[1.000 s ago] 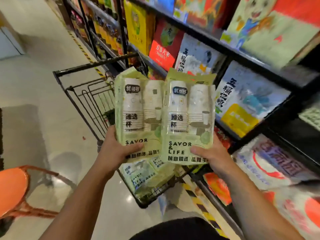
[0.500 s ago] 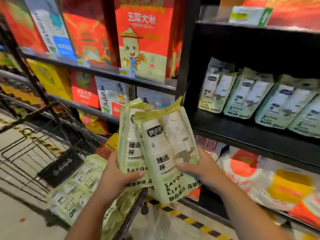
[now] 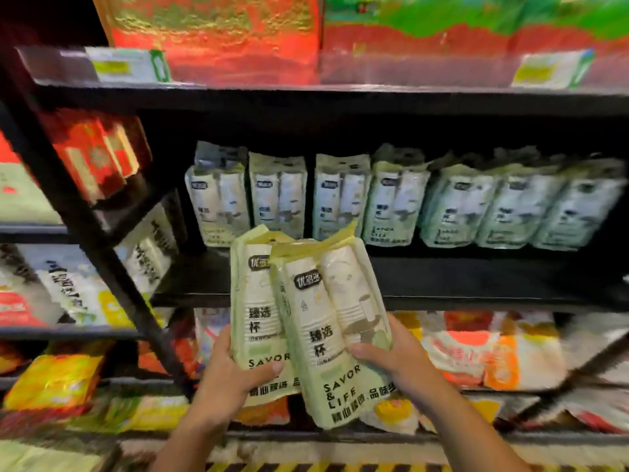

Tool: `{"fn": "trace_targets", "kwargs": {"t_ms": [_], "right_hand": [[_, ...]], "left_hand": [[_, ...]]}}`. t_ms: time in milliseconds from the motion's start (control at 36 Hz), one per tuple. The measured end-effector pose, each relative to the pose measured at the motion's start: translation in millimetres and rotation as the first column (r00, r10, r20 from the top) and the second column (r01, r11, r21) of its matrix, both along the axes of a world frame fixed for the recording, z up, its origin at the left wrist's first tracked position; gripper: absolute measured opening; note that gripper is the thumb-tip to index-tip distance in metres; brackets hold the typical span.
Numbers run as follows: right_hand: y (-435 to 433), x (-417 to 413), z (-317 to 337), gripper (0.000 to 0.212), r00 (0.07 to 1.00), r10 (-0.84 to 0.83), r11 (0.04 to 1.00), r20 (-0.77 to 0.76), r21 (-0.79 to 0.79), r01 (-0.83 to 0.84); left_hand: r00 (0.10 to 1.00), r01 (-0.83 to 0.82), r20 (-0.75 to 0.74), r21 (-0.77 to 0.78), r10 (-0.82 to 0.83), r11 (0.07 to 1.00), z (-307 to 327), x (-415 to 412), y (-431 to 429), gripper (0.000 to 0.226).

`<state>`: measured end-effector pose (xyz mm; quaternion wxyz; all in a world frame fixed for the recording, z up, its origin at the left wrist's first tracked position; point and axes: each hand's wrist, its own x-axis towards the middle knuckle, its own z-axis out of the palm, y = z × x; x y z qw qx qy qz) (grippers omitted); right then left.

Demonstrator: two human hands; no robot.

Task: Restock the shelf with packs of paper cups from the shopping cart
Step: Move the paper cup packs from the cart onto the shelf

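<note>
Having swung from the cart to the shelf (image 3: 442,277), the left hand (image 3: 235,379) and right hand (image 3: 398,356) each clasp a pack, left pack (image 3: 253,318) and right pack (image 3: 326,335), ready for placing.

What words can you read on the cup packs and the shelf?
"SAVOR & LIFE" and "臻选杯": front pack, in the right hand.
"SAVOR" and "臻选杯": back pack, in the left hand.
Dark brand badges on both: not clear enough.
Shelved packs, price tags, rice bags: too blurred.
</note>
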<state>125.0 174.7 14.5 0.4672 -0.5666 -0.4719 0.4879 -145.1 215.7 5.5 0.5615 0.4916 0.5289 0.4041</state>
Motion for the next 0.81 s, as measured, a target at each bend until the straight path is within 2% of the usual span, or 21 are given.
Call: {"fn": "trace_targets", "kwargs": {"t_ms": [139, 278, 361, 417, 556, 667, 806], "right_hand": [[-21, 90, -4, 0.073, 0.993, -0.098, 0.995, -0.057, -0.015, 0.098], [-40, 173, 2, 0.078, 0.977, -0.215, 0.977, -0.010, 0.007, 0.215], [-51, 212, 3, 0.068, 0.959, -0.284, 0.959, 0.015, 0.016, 0.284], [-56, 231, 2, 0.067, 0.945, -0.328, 0.945, 0.013, 0.008, 0.328], [-62, 264, -7, 0.082, 0.897, -0.442, 0.897, 0.002, 0.007, 0.442], [-58, 284, -17, 0.064, 0.832, -0.555, 0.831, -0.005, 0.050, 0.554], [-46, 314, -21, 0.059, 0.784, -0.619, 0.785, 0.035, 0.040, 0.618]], "left_hand": [[0.994, 0.106, -0.030, -0.006, -0.106, 0.994, -3, 94, 17, 0.091], [0.981, 0.186, -0.050, 0.000, -0.186, 0.983, 0, 190, 21, 0.082], [0.971, 0.236, -0.028, -0.010, -0.236, 0.972, 2, 238, 22, 0.070], [0.962, 0.271, -0.023, -0.031, -0.271, 0.962, 3, 262, 24, 0.069], [0.944, 0.327, -0.037, -0.058, -0.329, 0.943, -2, 304, 43, 0.074], [0.936, 0.347, -0.046, -0.051, -0.350, 0.936, -10, 334, 62, 0.077], [0.916, 0.402, -0.001, -0.053, -0.402, 0.914, -18, 373, 87, 0.078]]}}
